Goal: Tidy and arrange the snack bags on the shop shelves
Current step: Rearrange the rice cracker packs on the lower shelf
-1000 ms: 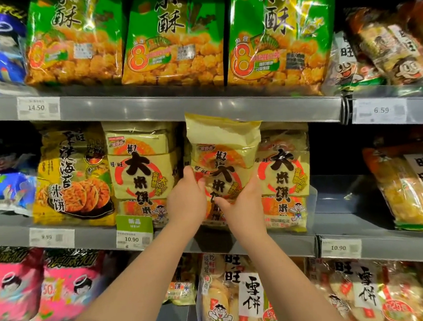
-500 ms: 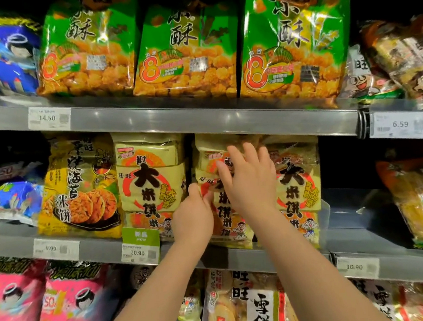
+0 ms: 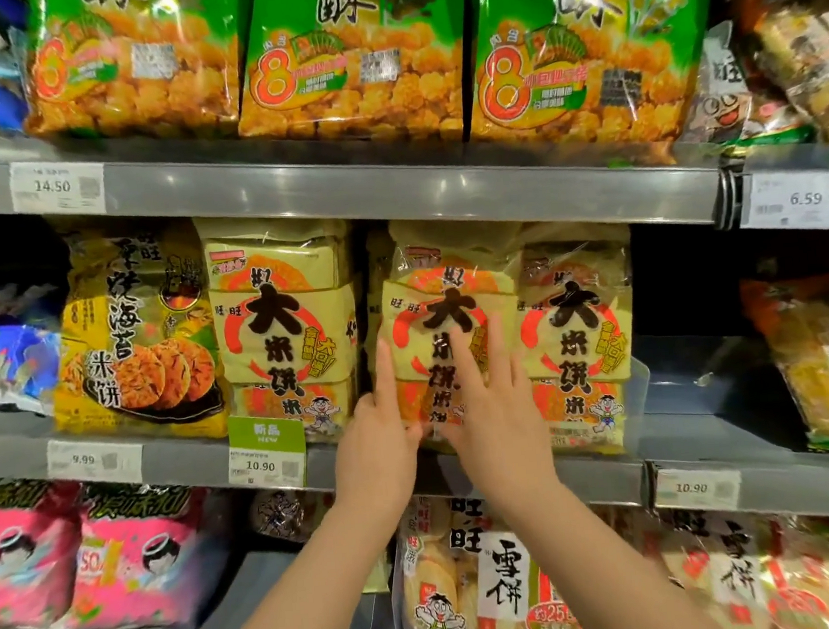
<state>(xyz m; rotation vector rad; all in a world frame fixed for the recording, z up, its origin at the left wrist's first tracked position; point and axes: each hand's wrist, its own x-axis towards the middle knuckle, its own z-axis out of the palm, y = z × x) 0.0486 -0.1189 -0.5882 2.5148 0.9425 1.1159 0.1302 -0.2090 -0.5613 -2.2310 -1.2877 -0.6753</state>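
Here, a person squares up a yellow rice-cracker bag [image 3: 452, 321] on a shop's middle shelf [image 3: 599, 481]. In the head camera's view, the left hand [image 3: 382, 431] lies with straight fingers along the bag's left edge. The right hand [image 3: 499, 407] presses flat on its lower front, fingers spread. Neither hand is curled round it.

The bag stands upright directly ahead of both hands, between a matching bag [image 3: 285, 334] just left of the left hand and a second matching bag [image 3: 577, 331] just right of the right hand. Its face sits roughly level with theirs, so this placement looks almost finished, needing perhaps a last nudge.

Above the hands, the green bags [image 3: 347, 56] stand in an orderly row. More seems left to do elsewhere. Far right of the right hand, an orange bag [image 3: 822, 356] leans back at a slant beside a bare stretch of shelf. Below the wrists, the white-labelled bags [image 3: 503, 590] look loosely stacked, though blur hides the detail.
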